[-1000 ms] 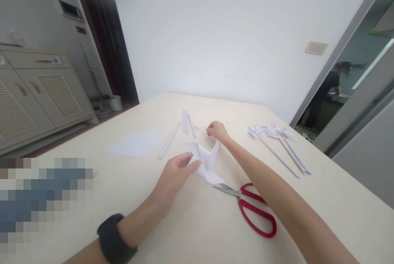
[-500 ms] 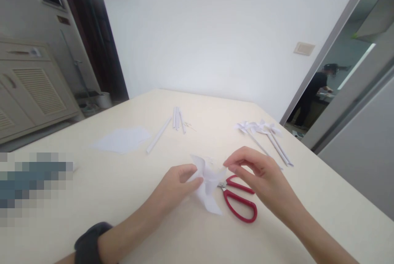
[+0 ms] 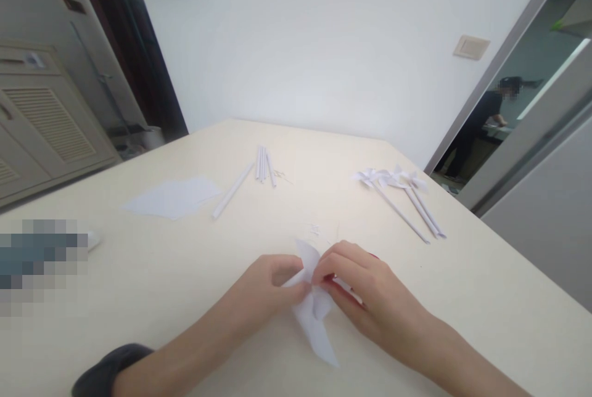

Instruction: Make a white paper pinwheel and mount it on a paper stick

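Note:
A white paper pinwheel [image 3: 319, 336] stands tilted above the table between my hands. My left hand [image 3: 266, 289] grips its left side, thumb near the middle and fingers behind. The fingertips of my right hand [image 3: 365, 289] are pinched together at the pinwheel's centre, on its right blade; whether anything small is also between them is hidden. Red-handled scissors [image 3: 348, 291] lie beneath my right hand, mostly covered by it. Tiny white scraps [image 3: 315, 229] are scattered just beyond the pinwheel.
Several pinwheels on paper sticks [image 3: 387, 179] lie at the right. Rolled paper tubes [image 3: 262, 164] and thin slivers [image 3: 280, 174] are at the back, with a longer tube [image 3: 234, 191] beside them. White paper sheets [image 3: 171, 198] lie left. A person [image 3: 483, 116] stands beyond the doorway.
My right hand has moved left and slightly down, carrying the pinwheel's right blade tip in to the centre. It now covers most of the scissors. The view has shifted slightly.

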`<state>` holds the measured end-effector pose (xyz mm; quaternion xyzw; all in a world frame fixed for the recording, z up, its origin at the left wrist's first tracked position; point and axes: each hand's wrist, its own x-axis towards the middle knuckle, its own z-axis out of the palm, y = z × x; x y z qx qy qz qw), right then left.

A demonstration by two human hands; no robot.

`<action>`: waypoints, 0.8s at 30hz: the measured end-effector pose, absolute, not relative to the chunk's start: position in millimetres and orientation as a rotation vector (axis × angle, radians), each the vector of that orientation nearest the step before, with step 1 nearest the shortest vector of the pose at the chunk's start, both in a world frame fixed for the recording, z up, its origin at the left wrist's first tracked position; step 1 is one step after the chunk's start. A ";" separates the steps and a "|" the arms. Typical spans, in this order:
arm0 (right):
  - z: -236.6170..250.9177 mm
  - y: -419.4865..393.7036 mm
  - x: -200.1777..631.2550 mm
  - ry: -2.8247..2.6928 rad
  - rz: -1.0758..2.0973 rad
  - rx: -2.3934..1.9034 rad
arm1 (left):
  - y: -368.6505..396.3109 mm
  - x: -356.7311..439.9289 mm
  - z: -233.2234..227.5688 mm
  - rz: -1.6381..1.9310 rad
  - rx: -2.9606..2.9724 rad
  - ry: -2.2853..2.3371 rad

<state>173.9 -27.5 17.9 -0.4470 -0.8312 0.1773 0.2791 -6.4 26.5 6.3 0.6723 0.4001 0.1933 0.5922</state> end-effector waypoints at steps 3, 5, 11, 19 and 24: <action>19.3 -28.3 173.7 -2.281 0.446 -1.209 | 24.7 -7.4 7.0 0.454 1.578 0.951; 19.5 -28.8 173.4 -2.316 0.377 -1.220 | 24.3 -7.8 7.8 0.444 1.596 0.960; 17.9 -30.9 172.7 -2.457 0.148 -1.186 | 26.8 -6.5 9.7 0.441 1.591 0.943; 18.6 -31.6 172.2 -2.539 0.045 -1.098 | 24.5 -6.9 11.6 0.462 1.556 0.876; 23.4 -32.6 173.0 -2.588 0.015 -1.060 | 25.8 -7.2 11.7 0.451 1.546 0.869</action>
